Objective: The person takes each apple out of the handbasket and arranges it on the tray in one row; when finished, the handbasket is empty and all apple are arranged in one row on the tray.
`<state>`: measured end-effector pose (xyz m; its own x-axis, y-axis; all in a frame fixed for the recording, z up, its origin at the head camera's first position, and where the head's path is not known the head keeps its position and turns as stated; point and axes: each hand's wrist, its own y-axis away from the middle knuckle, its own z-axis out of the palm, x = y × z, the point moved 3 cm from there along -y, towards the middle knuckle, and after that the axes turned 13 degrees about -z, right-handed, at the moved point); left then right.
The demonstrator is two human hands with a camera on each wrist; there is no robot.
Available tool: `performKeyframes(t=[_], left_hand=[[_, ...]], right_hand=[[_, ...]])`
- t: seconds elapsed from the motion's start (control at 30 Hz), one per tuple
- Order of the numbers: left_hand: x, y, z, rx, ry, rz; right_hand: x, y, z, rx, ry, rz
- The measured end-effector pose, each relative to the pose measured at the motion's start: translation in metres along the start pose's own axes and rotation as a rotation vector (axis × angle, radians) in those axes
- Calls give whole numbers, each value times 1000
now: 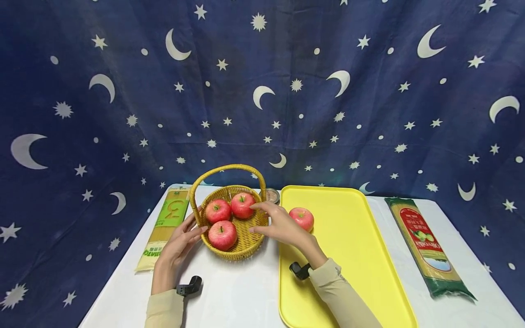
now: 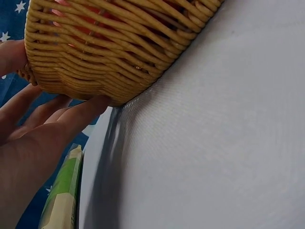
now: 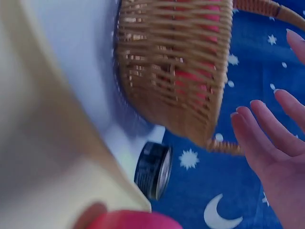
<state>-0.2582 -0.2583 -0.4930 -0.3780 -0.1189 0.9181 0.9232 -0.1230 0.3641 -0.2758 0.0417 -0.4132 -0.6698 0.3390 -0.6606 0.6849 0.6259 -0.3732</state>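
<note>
A woven wicker basket (image 1: 235, 255) with a tall arched handle stands left of the middle of the table. Inside lie three red apples: one at the left (image 1: 217, 212), one at the back (image 1: 242, 203) and one in front (image 1: 223, 236). My left hand (image 1: 177, 246) holds the basket's left side, thumb at the rim and fingers (image 2: 81, 114) against the outer weave. Over the basket's right side hovers my right hand (image 1: 283, 224), fingers spread with nothing between them. Another red apple (image 1: 302, 219) sits on the yellow tray (image 1: 344, 264), just beyond the right wrist.
A green and yellow noodle packet (image 1: 164, 228) lies left of the basket. Behind the basket's right side stands a small round tin (image 3: 153, 170). Right of the tray is a long packet with a red label (image 1: 424, 241). A starry blue cloth (image 1: 287, 123) hangs behind.
</note>
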Motion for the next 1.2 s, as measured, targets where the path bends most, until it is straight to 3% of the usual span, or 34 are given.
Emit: performKeyframes(t=[0.37,0.67,0.93,1.2], left_hand=[[1,-1,0,1,-12,25],[-1,0,-2,-14,11,26],[0,2,-4,-6,14,4],[1,2,-3,-22,-6,18]], right_hand=[[-3,-29,24,-143,-99,-59],[0,-48,44,-247,-56,0],[-2,-56,62,-325,55,15],[-4,-56,76,-343,123,36]])
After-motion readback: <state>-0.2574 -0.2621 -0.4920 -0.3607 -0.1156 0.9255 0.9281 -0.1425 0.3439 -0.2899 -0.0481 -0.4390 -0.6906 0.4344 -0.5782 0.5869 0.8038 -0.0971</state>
